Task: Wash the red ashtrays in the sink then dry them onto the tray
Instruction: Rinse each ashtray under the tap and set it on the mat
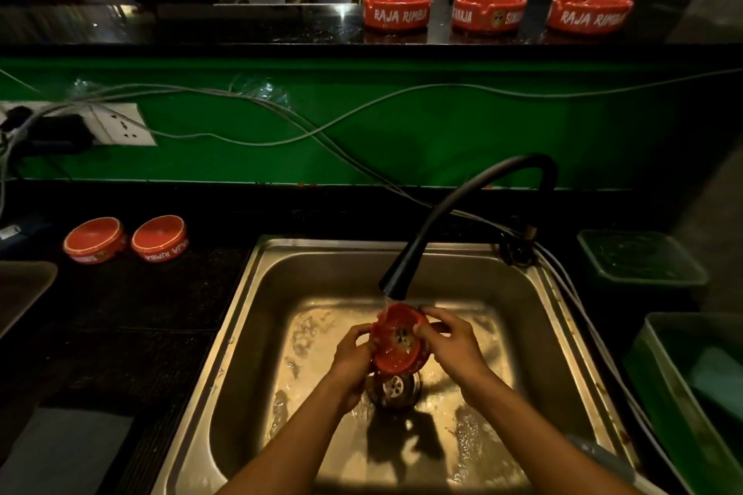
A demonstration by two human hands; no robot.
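Rinsing one red ashtray under the running tap, over the sink drain.

Two ashtrays lie upside down on the dark worktop at left. The left hand grips the near-left rim of the ashtray, fingers curled round it; the right hand pinches the far-right rim, thumb inside. Both forearms reach up from below into the sink. Best to keep the bowl tilted toward the tap, turn it so water reaches every notch, and hold firmly, since it looks wet and slippery. Three more ashtrays wait on the upper ledge.
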